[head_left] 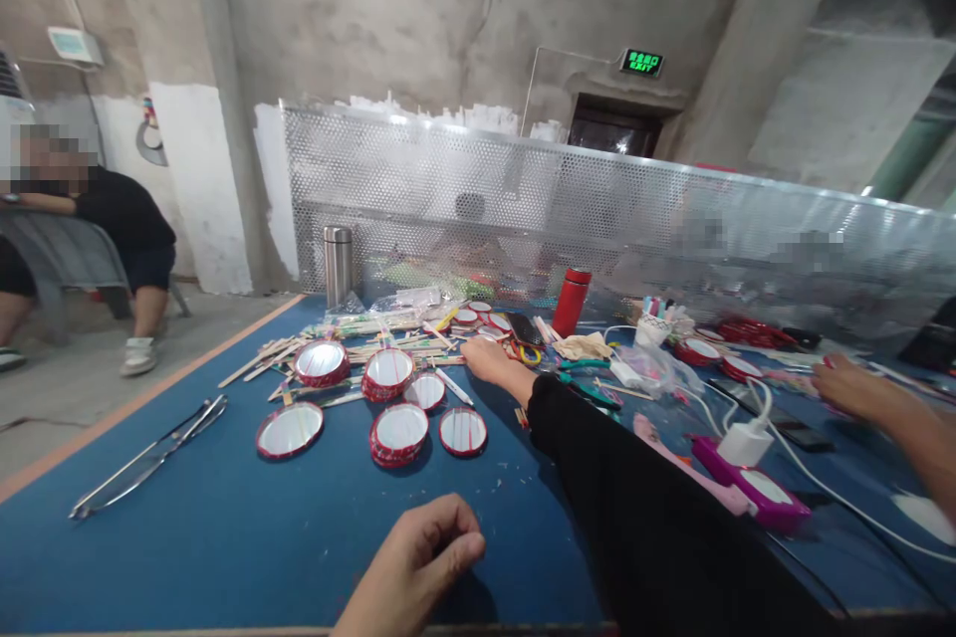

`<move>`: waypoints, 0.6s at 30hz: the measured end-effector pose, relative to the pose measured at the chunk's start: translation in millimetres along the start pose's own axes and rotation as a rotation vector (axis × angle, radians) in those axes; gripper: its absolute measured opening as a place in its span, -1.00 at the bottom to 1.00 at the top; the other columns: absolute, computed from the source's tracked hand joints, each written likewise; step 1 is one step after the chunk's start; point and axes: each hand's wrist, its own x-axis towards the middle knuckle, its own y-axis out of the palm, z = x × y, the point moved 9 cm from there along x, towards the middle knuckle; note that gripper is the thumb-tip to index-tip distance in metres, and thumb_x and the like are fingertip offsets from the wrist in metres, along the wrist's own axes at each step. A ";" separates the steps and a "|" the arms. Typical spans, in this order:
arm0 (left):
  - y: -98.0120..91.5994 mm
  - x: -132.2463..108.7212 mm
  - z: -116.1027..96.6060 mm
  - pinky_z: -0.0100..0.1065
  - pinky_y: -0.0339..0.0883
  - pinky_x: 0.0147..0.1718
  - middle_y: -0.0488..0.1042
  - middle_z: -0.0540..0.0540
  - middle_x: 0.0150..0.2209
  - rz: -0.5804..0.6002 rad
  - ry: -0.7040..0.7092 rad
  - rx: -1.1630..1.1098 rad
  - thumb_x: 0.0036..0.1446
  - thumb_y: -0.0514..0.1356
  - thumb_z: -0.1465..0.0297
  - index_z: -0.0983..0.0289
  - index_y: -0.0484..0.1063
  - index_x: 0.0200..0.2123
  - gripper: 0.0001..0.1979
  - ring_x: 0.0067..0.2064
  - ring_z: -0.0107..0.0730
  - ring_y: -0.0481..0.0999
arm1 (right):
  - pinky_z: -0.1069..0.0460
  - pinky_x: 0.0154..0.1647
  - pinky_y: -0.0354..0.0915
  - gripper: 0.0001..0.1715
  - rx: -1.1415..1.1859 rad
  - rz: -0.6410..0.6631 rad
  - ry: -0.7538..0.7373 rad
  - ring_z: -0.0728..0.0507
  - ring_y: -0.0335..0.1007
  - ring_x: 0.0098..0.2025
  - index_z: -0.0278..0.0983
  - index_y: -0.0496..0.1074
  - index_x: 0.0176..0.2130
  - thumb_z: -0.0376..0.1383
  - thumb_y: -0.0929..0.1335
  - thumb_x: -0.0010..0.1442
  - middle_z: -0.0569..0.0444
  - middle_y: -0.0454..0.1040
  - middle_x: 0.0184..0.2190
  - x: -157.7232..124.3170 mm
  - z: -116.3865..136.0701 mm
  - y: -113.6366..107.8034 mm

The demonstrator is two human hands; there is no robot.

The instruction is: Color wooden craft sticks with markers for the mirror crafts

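My left hand is loosely curled over the front of the blue table, thumb near the index finger, with nothing visible in it. My right hand, in a black sleeve, is stretched forward with its fingers bent down at the pile of flat wooden sticks. What its fingertips hold, if anything, is hidden. Between my hands lie round red-rimmed mirrors: a stack, a single one, and another to the left. More stacks stand behind. A white marker lies beside my right hand.
Long metal tongs lie at left. A steel flask and a red bottle stand near the perforated metal screen. At right are a purple power strip, cables and another person's hand. Someone sits far left.
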 end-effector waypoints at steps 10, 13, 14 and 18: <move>0.6 -0.4 -1.1 -0.44 -0.05 -0.48 0.09 -0.11 -0.55 -0.018 0.010 -0.001 0.03 0.14 -0.10 0.25 0.22 -0.52 -0.50 -0.46 -0.48 0.04 | -0.12 -0.10 0.40 -0.63 0.181 0.162 0.090 -0.17 0.42 -0.07 -0.32 0.37 0.01 -0.18 0.33 0.28 0.00 0.41 -0.02 -22.5 -33.6 11.7; 0.5 -0.4 -2.6 -0.44 -0.06 -0.49 0.08 -0.11 -0.55 -0.025 0.018 0.018 0.03 0.14 -0.08 0.25 0.22 -0.52 -0.51 -0.47 -0.49 0.03 | -0.10 -0.13 0.41 -0.63 0.250 0.201 0.105 -0.18 0.43 -0.10 -0.34 0.39 -0.01 -0.17 0.34 0.26 0.02 0.42 -0.04 -41.8 -37.7 8.7; 0.5 -0.3 -2.8 -0.44 -0.06 -0.49 0.08 -0.12 -0.55 -0.026 0.021 0.027 0.04 0.13 -0.08 0.25 0.22 -0.52 -0.51 -0.47 -0.49 0.03 | -0.09 -0.14 0.41 -0.64 0.272 0.211 0.111 -0.17 0.43 -0.10 -0.34 0.40 -0.02 -0.18 0.35 0.26 0.02 0.43 -0.04 -49.0 -38.3 7.8; -1.1 0.6 -5.2 -0.45 -0.04 -0.49 0.11 -0.11 -0.54 -0.043 0.059 0.078 0.07 0.13 -0.02 0.26 0.24 -0.51 -0.55 -0.47 -0.49 0.05 | -0.07 -0.17 0.41 -0.64 0.358 0.246 0.147 -0.16 0.43 -0.11 -0.33 0.40 -0.02 -0.19 0.36 0.25 0.01 0.42 -0.02 -74.9 -37.3 5.9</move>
